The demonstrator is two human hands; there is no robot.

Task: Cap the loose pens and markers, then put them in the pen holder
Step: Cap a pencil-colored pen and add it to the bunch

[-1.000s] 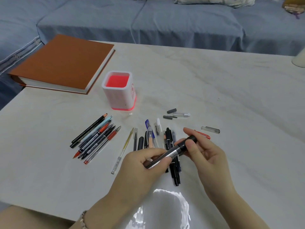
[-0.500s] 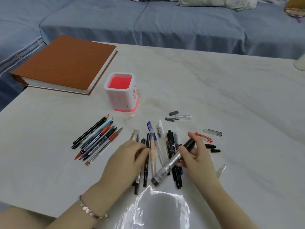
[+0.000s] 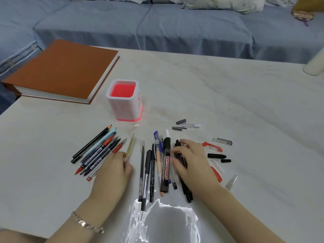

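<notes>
Yellow pen (image 3: 130, 146) pinched by left hand (image 3: 112, 174); right hand (image 3: 192, 165) draped over black pens (image 3: 188, 194), grip unclear. Pen holder (image 3: 124, 100) beyond the pile. Risk: knocking loose caps (image 3: 216, 156) away while raking.

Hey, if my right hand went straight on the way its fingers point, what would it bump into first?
Most likely the whiteboard marker. Your right hand points left across the black pens, and the marker lies just past its fingertips. How high the hand is remains unclear.
</notes>
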